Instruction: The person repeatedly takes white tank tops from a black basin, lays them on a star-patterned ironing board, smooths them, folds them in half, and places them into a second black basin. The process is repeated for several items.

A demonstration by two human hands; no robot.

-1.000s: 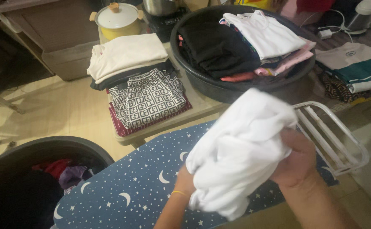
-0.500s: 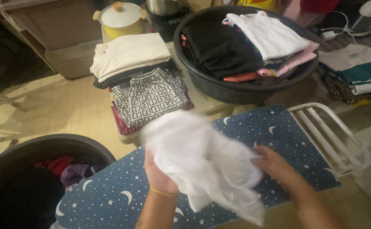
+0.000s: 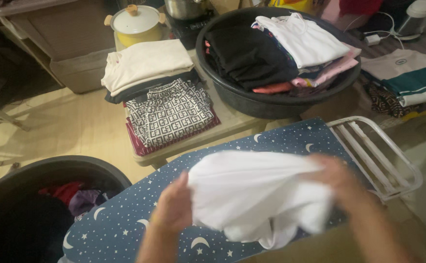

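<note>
**Holding a white garment over the ironing board**

Gripping opposite sides of a bunched white garment [image 3: 257, 197], both hands keep it stretched between them just above the ironing board [image 3: 125, 229], whose cover is dark blue with stars and moons. The left hand [image 3: 174, 207] is closed on the cloth's left edge, fingers curled into the fabric. The right hand [image 3: 339, 178] is blurred, but it too is closed on the cloth at its upper right corner.

Just past the right hand, the board's white metal iron rest [image 3: 383, 160] sticks out. Beyond both hands, a low table [image 3: 232, 122] carries a stack of folded clothes [image 3: 159, 92], cream on top and a black-and-white patterned piece in front. Beside that stack sits a dark round basin [image 3: 271, 104] filled with folded clothes. Out past the left hand, lower down, a second dark basin [image 3: 52, 170] holds loose red and purple garments.
</note>
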